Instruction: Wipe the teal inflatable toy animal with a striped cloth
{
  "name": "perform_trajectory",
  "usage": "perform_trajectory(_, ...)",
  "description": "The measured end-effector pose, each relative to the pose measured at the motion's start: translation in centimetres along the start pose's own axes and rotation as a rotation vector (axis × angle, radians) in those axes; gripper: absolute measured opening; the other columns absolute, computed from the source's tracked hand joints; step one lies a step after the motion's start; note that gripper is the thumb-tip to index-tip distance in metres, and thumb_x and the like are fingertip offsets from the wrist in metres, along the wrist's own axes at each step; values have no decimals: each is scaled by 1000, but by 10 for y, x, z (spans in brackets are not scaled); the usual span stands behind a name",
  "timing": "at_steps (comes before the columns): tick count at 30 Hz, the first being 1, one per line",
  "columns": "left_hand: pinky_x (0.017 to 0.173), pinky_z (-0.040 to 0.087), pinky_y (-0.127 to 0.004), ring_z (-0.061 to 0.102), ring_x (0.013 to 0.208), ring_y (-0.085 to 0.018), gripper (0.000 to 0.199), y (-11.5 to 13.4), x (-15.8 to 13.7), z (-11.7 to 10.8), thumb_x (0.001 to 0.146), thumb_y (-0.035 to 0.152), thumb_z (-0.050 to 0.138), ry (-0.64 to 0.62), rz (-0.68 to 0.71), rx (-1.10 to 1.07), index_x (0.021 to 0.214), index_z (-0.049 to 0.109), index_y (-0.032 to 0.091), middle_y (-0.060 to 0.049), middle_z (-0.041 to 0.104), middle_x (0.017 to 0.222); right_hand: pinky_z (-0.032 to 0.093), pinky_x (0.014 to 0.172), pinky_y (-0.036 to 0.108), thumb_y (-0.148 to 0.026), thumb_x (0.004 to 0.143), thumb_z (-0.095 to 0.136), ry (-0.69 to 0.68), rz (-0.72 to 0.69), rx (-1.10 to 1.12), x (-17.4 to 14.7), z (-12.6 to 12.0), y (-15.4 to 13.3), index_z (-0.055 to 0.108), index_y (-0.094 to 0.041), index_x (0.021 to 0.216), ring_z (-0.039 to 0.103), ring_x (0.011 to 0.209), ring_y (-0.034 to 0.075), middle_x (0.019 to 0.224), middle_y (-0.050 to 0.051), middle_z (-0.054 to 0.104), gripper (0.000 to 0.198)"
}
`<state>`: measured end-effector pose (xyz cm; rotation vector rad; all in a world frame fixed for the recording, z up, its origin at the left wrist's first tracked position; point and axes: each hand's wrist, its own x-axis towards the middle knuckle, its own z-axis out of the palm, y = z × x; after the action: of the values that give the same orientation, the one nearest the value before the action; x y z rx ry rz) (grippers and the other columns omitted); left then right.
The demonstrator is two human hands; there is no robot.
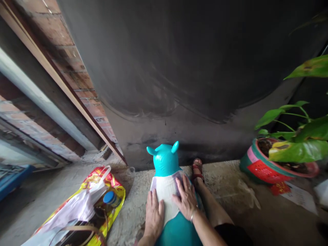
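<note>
Lower centre, the left hand [154, 213] and right hand [187, 195] lie flat on white cloth [165, 188], gripping nothing; right, red label [266, 171] illegible.

Over here a big dark panel [179, 61] fills the space ahead, scuffed with curved marks, its left edge meeting a brick wall [78, 78]. Down on the concrete floor [132, 208], to the left, slumps a red-and-yellow bag [94, 174] with a blue-lidded jar [109, 197], some pale crumpled material [79, 205] and a brown strap [84, 228]. Over to the right there's a leafy plant [273, 118] in a green pot [247, 162] with a red label [268, 171], a whitish sheet [299, 196] lying just beside it. Something blue [15, 182] sits at the far left.
</note>
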<state>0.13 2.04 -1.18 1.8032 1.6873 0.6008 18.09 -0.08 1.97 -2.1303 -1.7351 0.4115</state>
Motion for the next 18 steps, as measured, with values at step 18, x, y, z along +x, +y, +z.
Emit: perform_trajectory(18, 122, 20, -43, 13, 148, -21, 64, 5, -48, -9, 90, 46, 34, 62, 138, 59, 147, 28, 17, -4, 21, 159, 37, 111, 45, -56, 95, 17, 261, 262, -45, -124, 60, 11, 35, -8, 144, 28, 141, 28, 151, 17, 31, 70)
